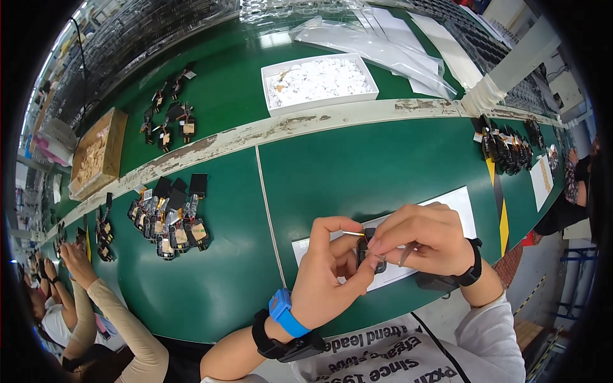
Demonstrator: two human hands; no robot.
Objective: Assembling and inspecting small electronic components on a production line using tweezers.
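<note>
My left hand [322, 271], with a blue band and a black strap at the wrist, grips a small black electronic device [362, 254]. A thin pale strip [348, 232] sticks out beside its index finger. My right hand [428, 239], black strap on the wrist, meets it from the other side with thumb and fingers pinched at the device. A small greyish piece shows under the right fingers; its kind cannot be made out. Both hands are above a white sheet [465, 207] on the green table, and the fingers hide most of the device.
Similar black devices lie in a cluster [169, 220] at left and in a row [507, 150] at far right. Beyond a worn white ledge [332, 120] stand a white box [268, 96] of paper bits and a wooden box [116, 143]. A co-worker's arms [112, 303] reach in at left.
</note>
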